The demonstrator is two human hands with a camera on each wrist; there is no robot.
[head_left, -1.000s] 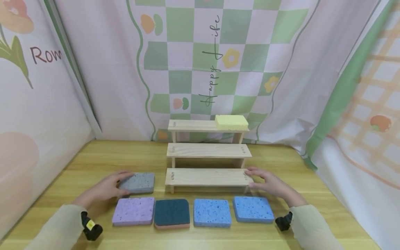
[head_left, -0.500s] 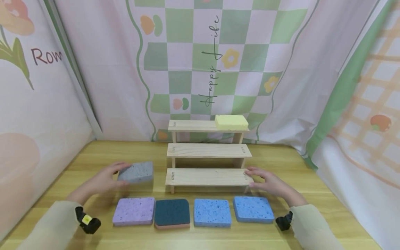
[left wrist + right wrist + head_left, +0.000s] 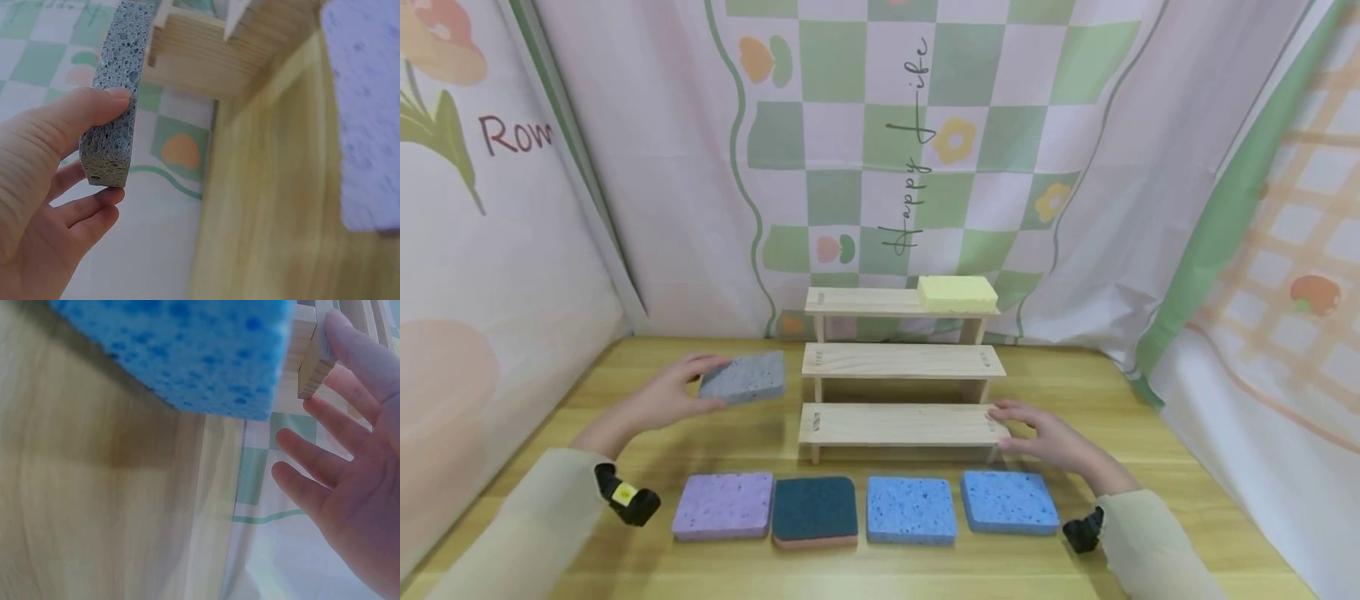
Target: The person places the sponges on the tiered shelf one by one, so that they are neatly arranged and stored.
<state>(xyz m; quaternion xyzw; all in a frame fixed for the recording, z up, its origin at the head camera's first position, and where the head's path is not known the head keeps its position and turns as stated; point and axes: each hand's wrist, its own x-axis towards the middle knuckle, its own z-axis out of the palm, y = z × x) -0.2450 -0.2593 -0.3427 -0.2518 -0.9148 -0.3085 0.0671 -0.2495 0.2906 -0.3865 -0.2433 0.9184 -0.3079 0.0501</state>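
Observation:
My left hand [image 3: 672, 392] holds a grey sponge [image 3: 745, 377] up off the table, left of the three-tier wooden shelf [image 3: 902, 423]. In the left wrist view the thumb presses one face of the grey sponge [image 3: 119, 69], with fingers behind and under its lower end. At the right end of the bottom tier, my right hand [image 3: 1048, 437] pinches the board between thumb and fingers. The right wrist view shows its other fingers [image 3: 306, 456] spread apart from the wood. A yellow sponge [image 3: 957, 294] lies on the right part of the top tier.
In front of the shelf lies a row of sponges: a purple one [image 3: 723, 506], a dark green one with a pink underside [image 3: 815, 508], and two blue ones [image 3: 912, 510]. A printed curtain [image 3: 700, 208] hangs behind the wooden table [image 3: 647, 533].
My left hand has lifted the grey sponge from the table and carried it up and away, slightly to the right. The right hand stays at the bottom tier's end.

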